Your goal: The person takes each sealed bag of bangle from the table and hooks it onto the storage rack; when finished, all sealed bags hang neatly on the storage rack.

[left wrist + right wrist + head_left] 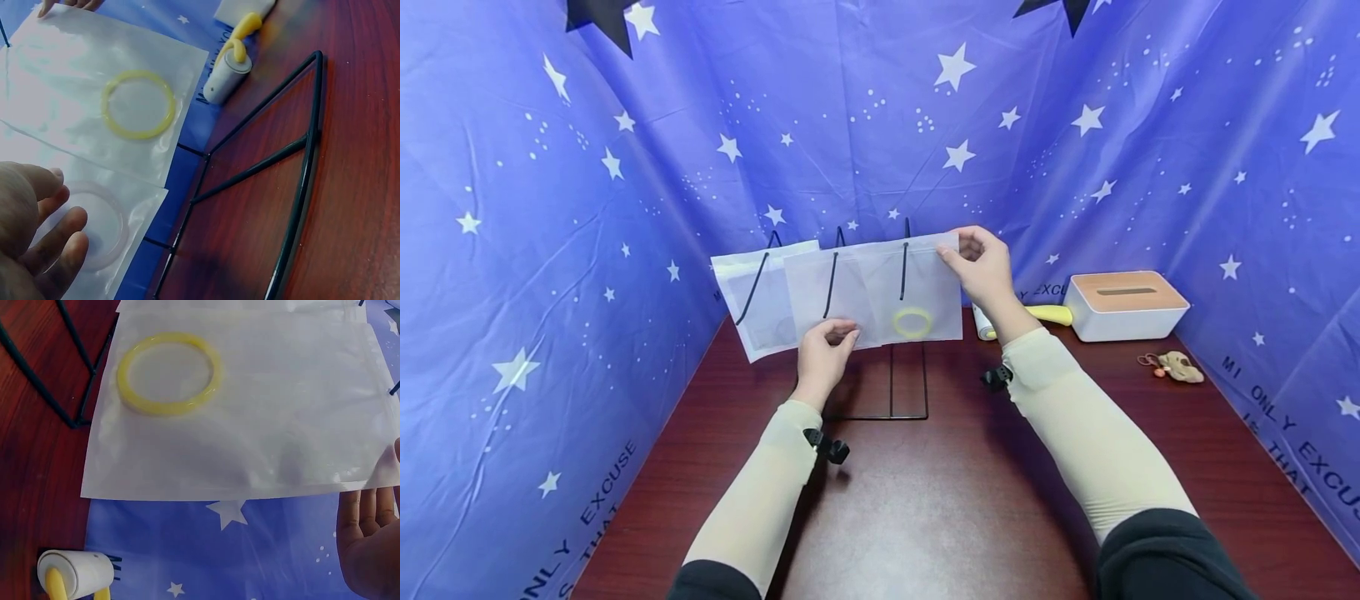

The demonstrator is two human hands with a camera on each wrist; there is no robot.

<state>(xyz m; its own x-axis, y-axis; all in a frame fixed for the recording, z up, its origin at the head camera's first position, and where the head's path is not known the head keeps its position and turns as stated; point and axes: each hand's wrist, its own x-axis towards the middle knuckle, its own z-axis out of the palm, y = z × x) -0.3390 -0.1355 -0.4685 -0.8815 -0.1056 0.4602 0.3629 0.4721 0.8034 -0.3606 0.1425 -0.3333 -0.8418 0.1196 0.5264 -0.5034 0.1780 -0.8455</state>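
Observation:
Three translucent bags hang side by side on the black prongs of a wire rack point(880, 417). My right hand point(985, 262) pinches the upper right corner of the right bag point(936, 292), which holds a yellow bangle point(165, 409) low inside. My left hand point(823, 354) is at the lower part of the middle bag point(808, 287), its fingers loosely bent with nothing gripped between them. Behind these fingers, a pale pinkish bangle point(123, 228) shows through the middle bag. The left bag point(771, 308) hangs tilted, with a faint round shape inside.
Behind the right forearm lies a white roller with a yellow handle point(1048, 314). To its right stands a white tissue box point(1120, 327) with a wooden lid. A small beige trinket point(1180, 367) lies near the table's right edge. Blue star-printed cloth point(880, 142) encloses the table.

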